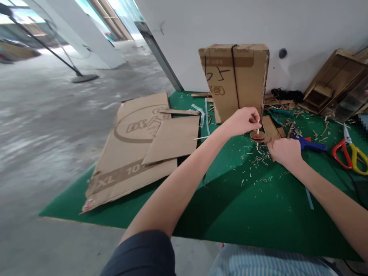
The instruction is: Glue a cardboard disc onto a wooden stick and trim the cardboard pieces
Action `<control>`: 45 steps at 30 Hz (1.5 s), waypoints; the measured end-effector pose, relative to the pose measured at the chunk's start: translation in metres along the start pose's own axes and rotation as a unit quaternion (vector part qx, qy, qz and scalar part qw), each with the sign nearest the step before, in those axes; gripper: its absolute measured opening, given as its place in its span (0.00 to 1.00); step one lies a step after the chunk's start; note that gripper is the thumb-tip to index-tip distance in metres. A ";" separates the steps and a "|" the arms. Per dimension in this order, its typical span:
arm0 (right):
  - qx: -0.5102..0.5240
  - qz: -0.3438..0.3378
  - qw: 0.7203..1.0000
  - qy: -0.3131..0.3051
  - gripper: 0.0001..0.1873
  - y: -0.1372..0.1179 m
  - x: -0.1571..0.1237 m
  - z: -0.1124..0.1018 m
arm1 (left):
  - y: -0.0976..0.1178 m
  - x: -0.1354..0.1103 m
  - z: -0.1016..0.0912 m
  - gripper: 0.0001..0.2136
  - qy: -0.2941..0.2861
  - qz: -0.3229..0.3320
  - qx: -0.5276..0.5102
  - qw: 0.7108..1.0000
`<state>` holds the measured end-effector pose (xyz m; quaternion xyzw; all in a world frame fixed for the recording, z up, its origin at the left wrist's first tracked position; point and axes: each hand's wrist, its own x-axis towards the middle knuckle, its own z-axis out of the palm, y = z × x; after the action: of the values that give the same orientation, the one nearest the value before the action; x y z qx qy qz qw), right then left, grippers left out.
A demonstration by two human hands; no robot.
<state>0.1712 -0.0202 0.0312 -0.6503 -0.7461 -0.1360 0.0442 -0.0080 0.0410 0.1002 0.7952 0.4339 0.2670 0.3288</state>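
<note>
My left hand (244, 122) pinches the upper end of a thin wooden stick (258, 130) between thumb and fingertips. The stick runs upright through a small round cardboard disc (257, 136), and its lower end shows beneath. At the disc's right edge, my right hand (285, 150) is closed, its fingertips appearing to grip the rim; the exact contact is partly hidden. Behind the disc lies a cardboard strip (270, 129). A tall cardboard box (222, 86) with a black cord stands just beyond my left hand. Small shavings (260, 158) are scattered under the disc.
Flat cardboard sheets (138, 142) cover the left of the green table (244, 222). To the right lie a blue glue gun (313, 145), scissors (349, 151) with red and yellow handles, and pliers (280, 113). A cardboard construction (330, 82) leans against the white wall (244, 23).
</note>
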 end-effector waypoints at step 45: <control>-0.019 -0.065 0.996 -0.055 0.25 -0.006 0.005 -0.012 | -0.001 0.000 -0.005 0.05 -0.012 -0.017 0.015 1.000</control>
<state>0.1634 -0.0193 0.0426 -0.6077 -0.7853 -0.1169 -0.0179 -0.0118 0.0423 0.1027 0.7956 0.4476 0.2451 0.3265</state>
